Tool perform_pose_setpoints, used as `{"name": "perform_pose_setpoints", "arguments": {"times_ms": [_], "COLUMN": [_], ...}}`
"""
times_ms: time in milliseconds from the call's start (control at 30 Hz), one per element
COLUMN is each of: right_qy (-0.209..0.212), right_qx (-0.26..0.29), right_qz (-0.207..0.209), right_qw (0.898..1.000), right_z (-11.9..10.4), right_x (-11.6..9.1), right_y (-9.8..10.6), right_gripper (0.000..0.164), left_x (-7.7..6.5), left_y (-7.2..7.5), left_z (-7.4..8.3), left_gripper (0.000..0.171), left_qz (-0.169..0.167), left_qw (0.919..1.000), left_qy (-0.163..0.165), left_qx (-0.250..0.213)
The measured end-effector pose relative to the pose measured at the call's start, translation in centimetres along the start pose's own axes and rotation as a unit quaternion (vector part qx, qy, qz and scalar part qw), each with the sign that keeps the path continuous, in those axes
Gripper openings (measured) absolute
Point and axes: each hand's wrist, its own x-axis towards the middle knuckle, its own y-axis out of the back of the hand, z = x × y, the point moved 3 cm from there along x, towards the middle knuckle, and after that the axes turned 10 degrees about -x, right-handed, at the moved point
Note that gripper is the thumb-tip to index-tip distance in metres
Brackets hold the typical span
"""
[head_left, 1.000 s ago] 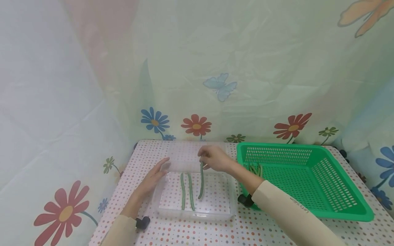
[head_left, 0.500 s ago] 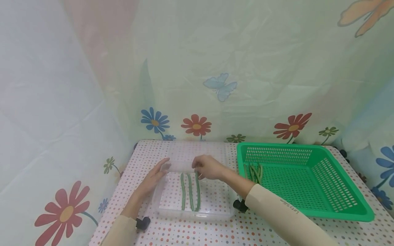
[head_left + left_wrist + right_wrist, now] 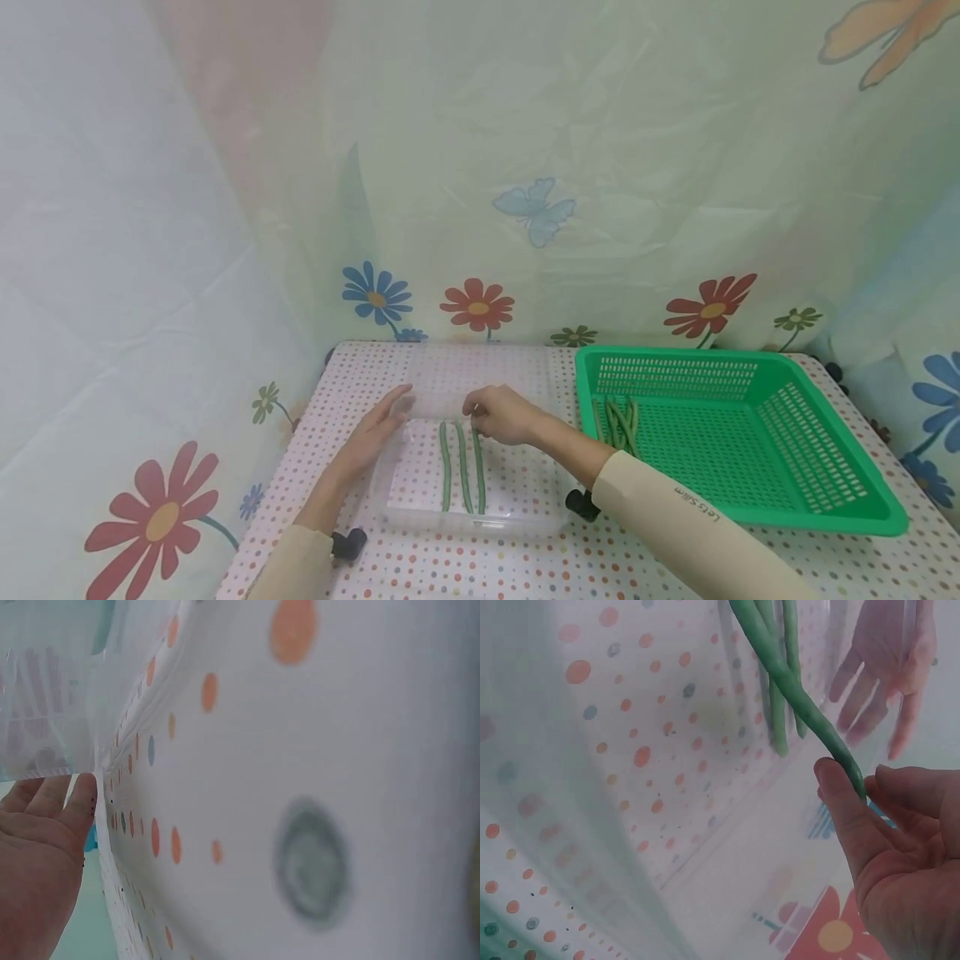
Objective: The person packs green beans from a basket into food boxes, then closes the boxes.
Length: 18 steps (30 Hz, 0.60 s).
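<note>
My right hand aptly end-pinches a bean, likely light and snappable, while my left hand lies straight-fingered.

Dark lettering on beige right sleeve: "Let's Slim" (small, slightly blurred in head view).

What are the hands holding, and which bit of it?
The right hand pinches a long green bean by its far end. The left hand is beside the clear box, holding nothing.
</note>
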Motion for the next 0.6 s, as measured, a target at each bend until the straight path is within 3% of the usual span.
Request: {"name": "perform_pose_setpoints", "arguments": {"times_ms": [400, 600], "right_qy": [-0.008, 0.002], "right_qx": [-0.002, -0.012], "right_qz": [0.002, 0.032], "right_qw": [1.0, 0.999], "right_z": [0.1, 0.0], "right_x": [-0.3, -1.0], "right_y": [0.6, 2.0], "right_gripper": [0.024, 0.021], "left_x": [0.0, 0.1], "left_y": [0.0, -0.1], "left_z": [0.2, 0.2], "left_gripper": [0.051, 0.051], "left_qz": [0.005, 0.0], "left_qw": [0.9999, 0.9999], "left_qy": [-0.01, -0.012], "left_qx": [0.004, 0.0]}}
